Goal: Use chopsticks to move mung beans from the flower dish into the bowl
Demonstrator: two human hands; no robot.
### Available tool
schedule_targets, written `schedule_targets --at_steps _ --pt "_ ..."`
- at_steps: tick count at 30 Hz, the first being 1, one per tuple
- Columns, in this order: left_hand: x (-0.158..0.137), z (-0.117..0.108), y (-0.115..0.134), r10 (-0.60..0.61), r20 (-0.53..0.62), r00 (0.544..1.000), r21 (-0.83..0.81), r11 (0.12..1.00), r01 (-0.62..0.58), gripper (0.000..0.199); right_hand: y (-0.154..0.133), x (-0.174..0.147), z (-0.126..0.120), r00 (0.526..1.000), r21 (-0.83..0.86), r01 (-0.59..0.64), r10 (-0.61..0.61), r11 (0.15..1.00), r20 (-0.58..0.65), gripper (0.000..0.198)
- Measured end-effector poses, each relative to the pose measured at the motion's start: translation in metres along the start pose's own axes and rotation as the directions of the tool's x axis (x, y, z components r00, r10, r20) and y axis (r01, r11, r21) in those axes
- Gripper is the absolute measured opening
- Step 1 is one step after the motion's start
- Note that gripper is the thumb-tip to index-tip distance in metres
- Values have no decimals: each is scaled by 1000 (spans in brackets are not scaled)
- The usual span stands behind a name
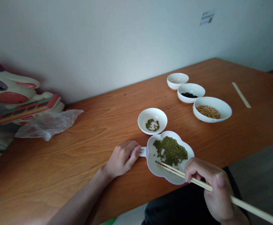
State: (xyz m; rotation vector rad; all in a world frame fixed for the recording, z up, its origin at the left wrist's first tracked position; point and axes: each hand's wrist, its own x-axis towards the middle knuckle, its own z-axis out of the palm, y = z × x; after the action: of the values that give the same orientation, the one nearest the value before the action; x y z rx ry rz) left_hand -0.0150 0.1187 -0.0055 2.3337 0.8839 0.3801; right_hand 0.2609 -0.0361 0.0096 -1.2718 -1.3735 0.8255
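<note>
My left hand (122,158) is closed round the handle of a white flower-shaped dish (154,172) with a lilac rim. Green mung beans (170,150) lie heaped in this dish, mostly toward its far side. In my right hand (211,186) is a pair of wooden chopsticks (174,170), their tips low inside the dish at its near left, by a small blue mark. Whether a bean sits between the tips is too small to tell. Just behind the dish stands a round white bowl (141,120) with a thin layer of mung beans.
Farther right on the wooden table (99,137) are white bowls with yellow soybeans (208,111), black beans (189,95) and a few pale bits (175,82). A chopstick wrapper (241,95) lies beyond them. At left are a cartoon figure (14,90) and a clear plastic bag (52,123).
</note>
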Motion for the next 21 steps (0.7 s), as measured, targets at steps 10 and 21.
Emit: schedule_targets --at_steps 10,21 --pt "0 -1 1 -5 3 1000 6 1000 5 32 12 -4 3 997 39 56 -54 998 -50 75" --pt "-1 -1 1 7 -2 1000 19 1000 -7 32 8 -3 -1 996 62 32 -26 998 -86 80"
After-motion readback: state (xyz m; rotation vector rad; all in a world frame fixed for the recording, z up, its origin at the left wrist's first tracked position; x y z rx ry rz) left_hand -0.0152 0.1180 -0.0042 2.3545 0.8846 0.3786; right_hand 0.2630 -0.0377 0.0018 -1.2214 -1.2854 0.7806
